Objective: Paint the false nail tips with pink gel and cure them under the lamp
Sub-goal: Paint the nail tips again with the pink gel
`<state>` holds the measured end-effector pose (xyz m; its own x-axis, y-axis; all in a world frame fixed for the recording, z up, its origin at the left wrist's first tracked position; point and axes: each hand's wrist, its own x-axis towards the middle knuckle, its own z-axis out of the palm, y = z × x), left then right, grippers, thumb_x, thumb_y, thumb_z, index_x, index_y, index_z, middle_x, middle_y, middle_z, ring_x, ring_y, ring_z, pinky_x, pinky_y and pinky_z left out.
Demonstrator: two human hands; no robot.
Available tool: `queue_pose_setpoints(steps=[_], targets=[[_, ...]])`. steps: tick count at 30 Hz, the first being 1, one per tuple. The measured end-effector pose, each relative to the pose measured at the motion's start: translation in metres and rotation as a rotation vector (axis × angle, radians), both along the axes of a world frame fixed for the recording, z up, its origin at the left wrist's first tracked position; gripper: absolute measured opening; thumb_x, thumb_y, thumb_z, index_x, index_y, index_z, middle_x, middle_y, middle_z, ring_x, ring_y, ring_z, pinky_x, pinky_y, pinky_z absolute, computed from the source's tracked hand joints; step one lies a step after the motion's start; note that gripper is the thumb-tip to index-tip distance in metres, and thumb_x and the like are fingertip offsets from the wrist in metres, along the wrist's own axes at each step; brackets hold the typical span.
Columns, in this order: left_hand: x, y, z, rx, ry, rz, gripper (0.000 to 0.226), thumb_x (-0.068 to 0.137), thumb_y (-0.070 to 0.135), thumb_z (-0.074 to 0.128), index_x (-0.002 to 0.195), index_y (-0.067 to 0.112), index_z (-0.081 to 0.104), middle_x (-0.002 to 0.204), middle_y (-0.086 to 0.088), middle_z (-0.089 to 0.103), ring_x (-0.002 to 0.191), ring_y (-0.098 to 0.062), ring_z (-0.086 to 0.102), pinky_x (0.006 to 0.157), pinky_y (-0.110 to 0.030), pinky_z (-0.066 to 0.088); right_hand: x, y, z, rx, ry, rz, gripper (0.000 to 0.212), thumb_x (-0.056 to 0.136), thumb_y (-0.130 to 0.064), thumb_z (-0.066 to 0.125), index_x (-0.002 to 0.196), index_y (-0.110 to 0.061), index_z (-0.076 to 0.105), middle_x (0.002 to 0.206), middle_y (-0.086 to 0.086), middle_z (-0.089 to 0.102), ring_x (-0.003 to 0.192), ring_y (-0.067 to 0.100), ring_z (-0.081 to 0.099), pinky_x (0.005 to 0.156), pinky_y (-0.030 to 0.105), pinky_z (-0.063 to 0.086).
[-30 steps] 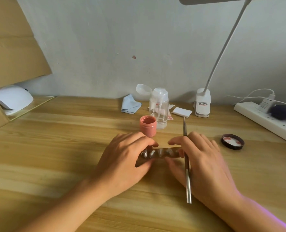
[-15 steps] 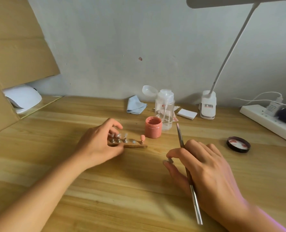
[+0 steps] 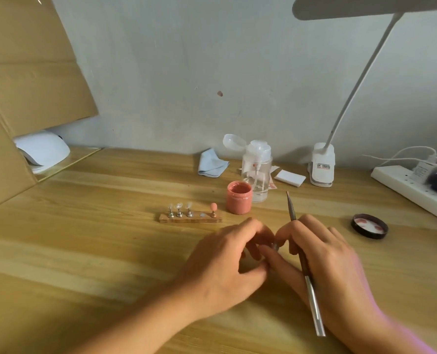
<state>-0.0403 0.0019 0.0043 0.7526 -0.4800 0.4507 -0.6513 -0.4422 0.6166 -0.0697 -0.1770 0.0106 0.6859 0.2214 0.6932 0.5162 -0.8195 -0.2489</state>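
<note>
False nail tips [image 3: 179,206] stand on a wooden holder strip [image 3: 190,220], which lies on the worktop [image 3: 97,251] just left of the open pink gel jar [image 3: 239,198]. The strip carries three clear tips on metal pegs, one bare spot, then one pink tip [image 3: 213,207] nearest the jar. In front of the jar and to its right, the right hand [image 3: 324,256] grasps a brush [image 3: 292,213], bristles pointing away from the person. In front of the jar, the left hand [image 3: 227,261] has curled fingers that meet the right fingertips at a small metal piece [image 3: 275,246]; which hand holds the piece cannot be told. A clear pump bottle [image 3: 257,169] stands just behind the jar. A black lid [image 3: 369,226] lies well to its right. A white curing lamp [image 3: 43,149] sits far to its left.
</note>
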Motion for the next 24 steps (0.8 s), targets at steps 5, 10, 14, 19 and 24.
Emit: queue_pose_setpoints(steps=[5, 10, 14, 19, 24], targets=[[0.016, 0.009, -0.001, -0.087, 0.033, 0.053, 0.015, 0.083, 0.023, 0.068, 0.095, 0.031, 0.064, 0.091, 0.021, 0.069, 0.073, -0.005, 0.063, 0.077, -0.021, 0.048, 0.001, 0.004, 0.002, -0.066, 0.046, -0.012, 0.040, 0.093, -0.065, 0.045, 0.105, -0.033, 0.065, 0.079, -0.018, 0.050, 0.066, -0.002, 0.041, 0.060, 0.023, 0.041], [0.032, 0.022, -0.005, -0.050, 0.060, 0.182, 0.011, 0.084, 0.024, 0.076, 0.085, 0.034, 0.070, 0.079, 0.032, 0.065, 0.054, -0.002, 0.051, 0.075, -0.012, 0.041, 0.000, 0.001, 0.000, 0.228, 0.185, 0.072, 0.033, 0.098, -0.057, 0.025, 0.129, -0.045, 0.030, 0.085, -0.015, 0.052, 0.074, 0.006, 0.055, 0.058, 0.023, 0.042], [0.033, 0.022, -0.009, 0.067, 0.061, 0.216, 0.006, 0.082, 0.039, 0.070, 0.084, 0.041, 0.065, 0.069, 0.040, 0.058, 0.051, 0.002, 0.050, 0.051, -0.011, 0.033, 0.009, 0.003, 0.006, 0.409, 0.320, 0.117, 0.020, 0.096, -0.048, 0.043, 0.100, -0.028, 0.040, 0.085, -0.007, 0.054, 0.069, 0.013, 0.053, 0.061, 0.028, 0.045], [0.038, 0.021, -0.008, 0.044, 0.099, 0.260, 0.010, 0.080, 0.045, 0.067, 0.090, 0.045, 0.064, 0.081, 0.031, 0.066, 0.056, -0.001, 0.056, 0.053, -0.018, 0.035, 0.047, 0.016, 0.035, 0.660, 0.334, 0.173, 0.012, 0.090, -0.008, 0.064, 0.088, -0.020, 0.066, 0.080, -0.004, 0.068, 0.071, 0.013, 0.061, 0.068, 0.031, 0.048], [0.041, 0.022, -0.007, 0.015, 0.110, 0.242, 0.009, 0.085, 0.037, 0.071, 0.081, 0.044, 0.066, 0.068, 0.037, 0.062, 0.041, 0.000, 0.045, 0.049, -0.010, 0.033, 0.072, 0.034, 0.021, 0.805, 0.371, 0.077, 0.023, 0.084, -0.006, 0.059, 0.079, -0.024, 0.071, 0.077, -0.007, 0.073, 0.078, 0.012, 0.068, 0.077, 0.036, 0.052]])
